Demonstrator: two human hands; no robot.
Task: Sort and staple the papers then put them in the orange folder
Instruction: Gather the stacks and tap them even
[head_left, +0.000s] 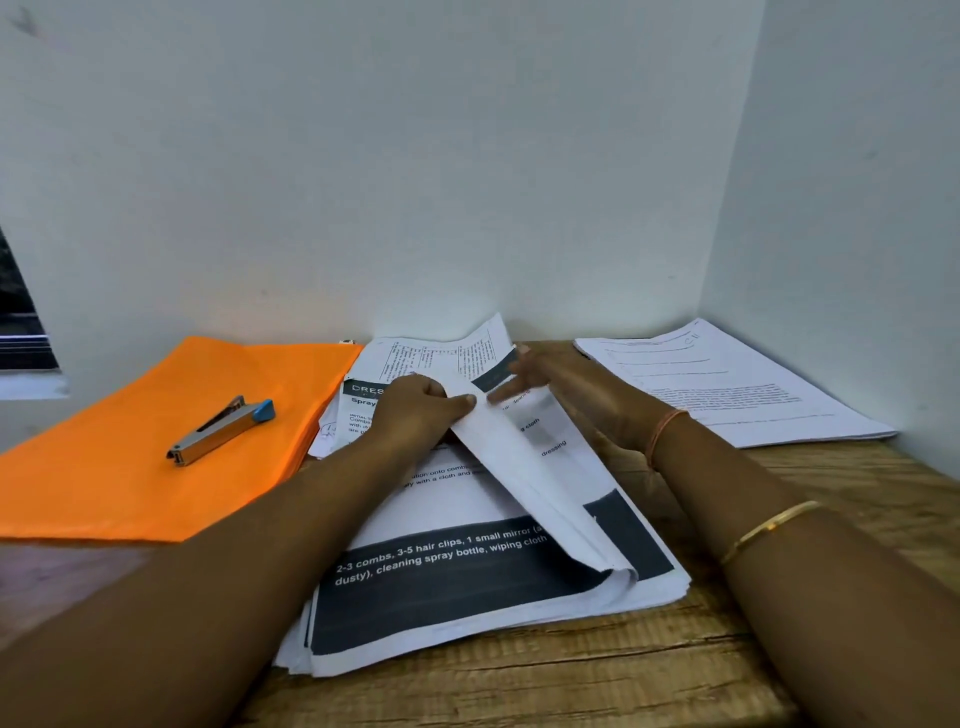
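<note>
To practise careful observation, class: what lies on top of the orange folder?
A silver stapler with a blue end lies on the orange folder. Whatever is inside or beneath the folder cannot be seen, because its opaque cover hides it.

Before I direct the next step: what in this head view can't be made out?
All in the head view:
Right hand: fingers motion-blurred; whether they pinch a page is unclear.
Paper stack: middle text hidden by left hand and the lifted sheets it grips.
Right pile: print too small.
Orange folder: left end cut off by frame edge; opening unseen.
Stapler: staples inside not visible.
</note>
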